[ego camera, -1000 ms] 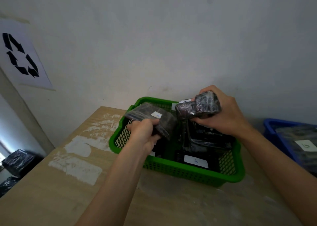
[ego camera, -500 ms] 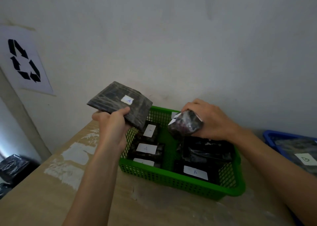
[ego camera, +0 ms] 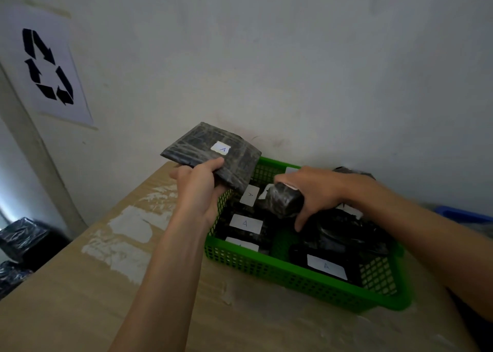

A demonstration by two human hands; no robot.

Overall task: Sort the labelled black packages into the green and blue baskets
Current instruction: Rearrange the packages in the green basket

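Far to my left, below the counter's edge, two black wrapped bundles (ego camera: 22, 238) sit in shadow, and one recycling sign (ego camera: 44, 66) is stuck to the wall above them. The wooden counter (ego camera: 80, 293) carries patches of white paint near its left side.

My left hand (ego camera: 198, 188) pinches one flat black package (ego camera: 213, 155) by its near edge, thumb on top and fingers beneath, holding it tilted in the air just over the left rim of the green basket (ego camera: 293, 274). Its one white label reads A.

Inside the green basket I count three white labels on the packages along the left side: two read A and the nearest is partly hidden by the rim. One more black package with an A label (ego camera: 326, 266) lies at the near right corner, with crumpled black wrapping heaped behind it.

My right hand (ego camera: 317, 191) is closed over one lumpy black package (ego camera: 284, 200), fingers curled across its top and thumb spread downward, low inside the basket above the others. Its label I cannot read.

At the far right, only a corner of the one blue basket (ego camera: 464, 214) shows on the counter, apart from the green one.
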